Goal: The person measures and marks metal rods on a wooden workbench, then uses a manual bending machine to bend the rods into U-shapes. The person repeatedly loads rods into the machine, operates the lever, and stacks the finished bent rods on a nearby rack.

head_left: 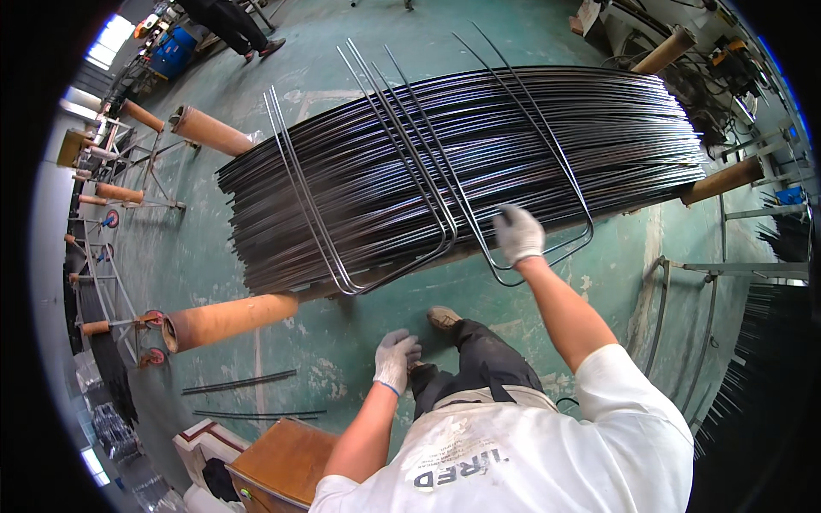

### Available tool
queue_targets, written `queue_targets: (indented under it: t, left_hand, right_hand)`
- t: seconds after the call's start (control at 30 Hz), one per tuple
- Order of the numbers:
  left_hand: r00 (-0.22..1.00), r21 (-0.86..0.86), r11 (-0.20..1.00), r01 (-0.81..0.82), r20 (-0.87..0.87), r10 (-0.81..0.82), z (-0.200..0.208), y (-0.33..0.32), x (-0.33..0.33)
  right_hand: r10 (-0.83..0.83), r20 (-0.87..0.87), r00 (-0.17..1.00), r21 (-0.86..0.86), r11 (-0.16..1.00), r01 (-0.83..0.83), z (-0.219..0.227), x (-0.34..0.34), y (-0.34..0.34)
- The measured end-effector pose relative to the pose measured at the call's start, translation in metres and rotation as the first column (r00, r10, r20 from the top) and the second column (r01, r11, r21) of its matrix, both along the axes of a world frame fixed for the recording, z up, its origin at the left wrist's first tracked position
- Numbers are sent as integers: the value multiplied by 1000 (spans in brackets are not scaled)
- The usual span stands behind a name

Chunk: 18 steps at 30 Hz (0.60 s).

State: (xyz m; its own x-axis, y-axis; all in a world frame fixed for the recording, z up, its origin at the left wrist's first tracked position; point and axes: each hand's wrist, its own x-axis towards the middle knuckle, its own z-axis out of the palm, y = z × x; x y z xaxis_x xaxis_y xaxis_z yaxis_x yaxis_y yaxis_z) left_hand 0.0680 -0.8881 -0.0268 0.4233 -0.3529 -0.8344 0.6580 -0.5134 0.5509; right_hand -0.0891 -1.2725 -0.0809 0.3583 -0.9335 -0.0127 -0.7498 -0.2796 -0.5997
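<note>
My right hand (pixel 518 235), in a pale work glove, is over the near edge of a wide stack of long dark metal rods (pixel 385 154). It is beside a U-shaped bent rod (pixel 563 167), whose rounded end sticks out past the stack towards me. Motion smears its fingers, so I cannot make out a grip. More bent rods (pixel 432 192) lie across the stack, and a further group (pixel 312 218) lies to their left. Near my waist, my left hand (pixel 396 359), also gloved, is held away from the stack with its fingers loosely extended and nothing visible in them.
Rusty tubes (pixel 227 323) jut out at the stack's corners. A brown wooden cabinet (pixel 286 462) is at the lower left, near loose rods (pixel 239 382) on the green floor. Metal frames (pixel 744 269) stand at right. Another person's legs (pixel 235 30) show at the far left.
</note>
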Motion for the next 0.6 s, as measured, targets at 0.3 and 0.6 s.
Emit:
queue_targets:
  t: [0.3,0.6]
  left_hand:
    - [972,32,973,-229,59,227,9,82,-32]
    - [925,42,928,-371,103,365,5,110,-48]
  right_hand:
    - [270,-414,869,232,955,-186,13,134,32]
    - [382,-465,799,185,924,-334,16,161,47]
